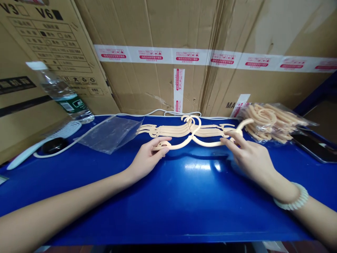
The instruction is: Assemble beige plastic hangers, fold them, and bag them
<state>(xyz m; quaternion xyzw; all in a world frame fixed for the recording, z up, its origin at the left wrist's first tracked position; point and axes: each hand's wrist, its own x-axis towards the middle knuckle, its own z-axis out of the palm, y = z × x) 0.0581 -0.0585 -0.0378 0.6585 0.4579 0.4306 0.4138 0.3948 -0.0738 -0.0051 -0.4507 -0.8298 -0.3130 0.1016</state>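
Note:
A beige plastic clothes hanger (207, 143) is held up over the blue table, its hook pointing upward. My left hand (146, 154) pinches its left end between thumb and fingers. At the opposite end, my right hand (251, 160) grips the hanger near its raised right tip, with some fingers hidden behind the hand. Just behind lies a row of matching hangers (172, 131), nested together with their hooks bunched in the middle. To the right of them, a clear bag of beige hangers (271, 121) rests near my right hand.
The blue table (168, 203) backs onto large cardboard boxes (147, 28). On the left are a water bottle (70, 100), a pale blue hairbrush (47, 142), a black mouse-like object (54, 145), a white cable and a clear plastic bag (112, 135). A phone (316, 147) lies right.

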